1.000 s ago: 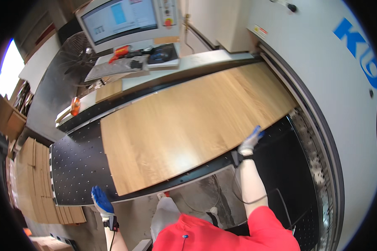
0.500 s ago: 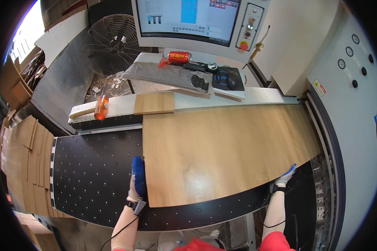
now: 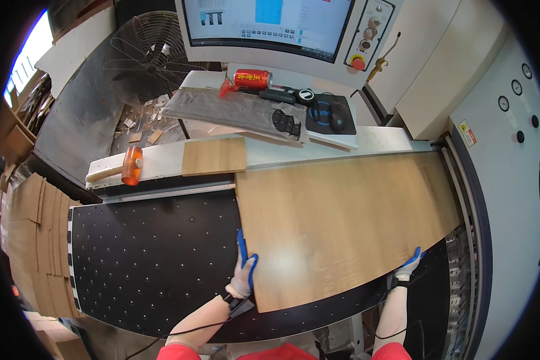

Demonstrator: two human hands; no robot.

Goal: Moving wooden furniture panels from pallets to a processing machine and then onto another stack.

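A large wood-grain panel (image 3: 342, 222) lies flat on the black perforated table (image 3: 156, 258), its right end at the machine's opening. Against the panel's left edge rests my left hand (image 3: 243, 273), in a white glove with blue coating, fingers stretched out and thumb apart. My right hand (image 3: 407, 267), gloved the same way, touches the front edge near the right end with its fingers extended. Neither hand is wrapped round anything. A small wood-grain piece (image 3: 214, 156) sits on the white ledge (image 3: 162, 157) behind the panel.
An orange-headed mallet (image 3: 132, 166) lies on the ledge. Behind are a plastic-covered keyboard (image 3: 228, 111), a red can (image 3: 252, 78), a mouse (image 3: 338, 119) and a monitor (image 3: 270, 27). Stacked cardboard (image 3: 39, 246) stands left, a fan (image 3: 153, 57) back left, the grey machine body (image 3: 498, 174) right.
The panel has slid right, uncovering more of the black table on the left. My left hand has moved right along with the panel's left edge; my right hand stays at the front edge.
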